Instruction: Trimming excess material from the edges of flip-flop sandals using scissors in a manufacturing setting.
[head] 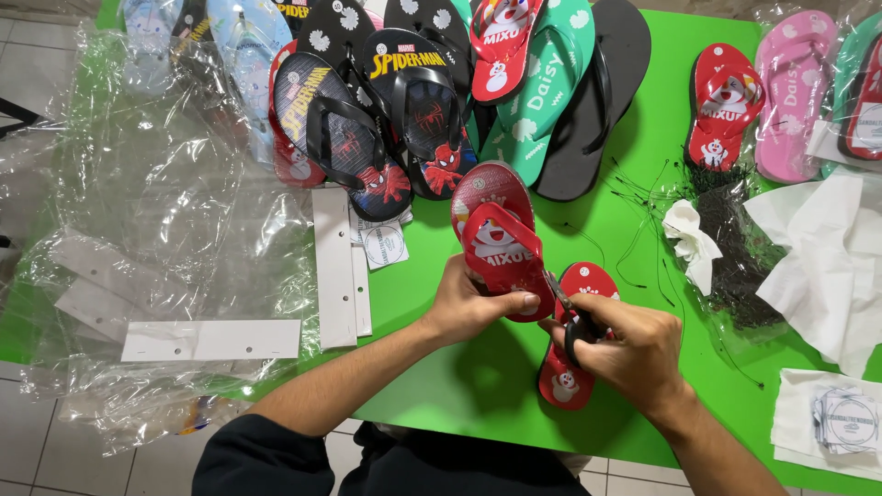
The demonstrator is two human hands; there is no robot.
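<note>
Both hands are closed: left hand (469, 308) gripping red flip-flop (496, 241), right hand (629, 349) scissors (574, 321).

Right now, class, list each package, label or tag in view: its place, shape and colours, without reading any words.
Clear plastic bags: crumpled, table's left.
White card strips: long rectangles beside the bags.
Round label: white, near the strips.
Stack of tags: white squares, lower right.
Bagged sandals: pink, top right.

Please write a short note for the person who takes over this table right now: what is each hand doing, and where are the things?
Left hand: grips a red flip-flop by its heel end, held up over the green table.
Right hand: holds small scissors, tips at the sandal's edge.
Second red flip-flop lies on the table under the right hand.
More flip-flops lie along the far edge; clear bags to the left.
Whether anything is cut yet cannot be told.
</note>
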